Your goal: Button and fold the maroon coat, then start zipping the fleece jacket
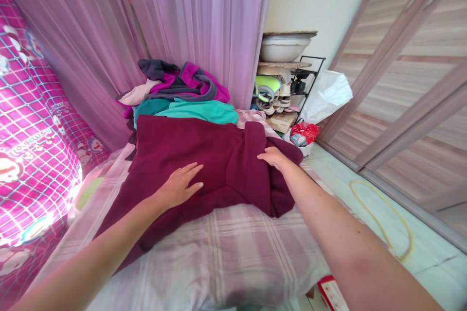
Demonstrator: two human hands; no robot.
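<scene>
A maroon garment (204, 148) of thick cloth lies spread over the bed, one long part running to the lower left under my left arm. Its right end is folded and bunched up. My left hand (179, 184) rests flat on the middle of the cloth, fingers stretched and thumb apart. At the folded right part, my right hand (276, 156) has its fingers closed on the cloth; the fingertips are partly hidden. Just beyond the garment sits a pile of clothes, with a turquoise piece (204, 111) below a purple and grey one (193, 81).
Plaid sheet (233, 248) covers the bed. Purple curtains (204, 19) hang behind, and a pink printed cloth with netting (36, 146) stands at left. To the right are a shoe rack (308, 92), a white bag (326, 95), a yellow hose (375, 199) and a wardrobe (404, 77).
</scene>
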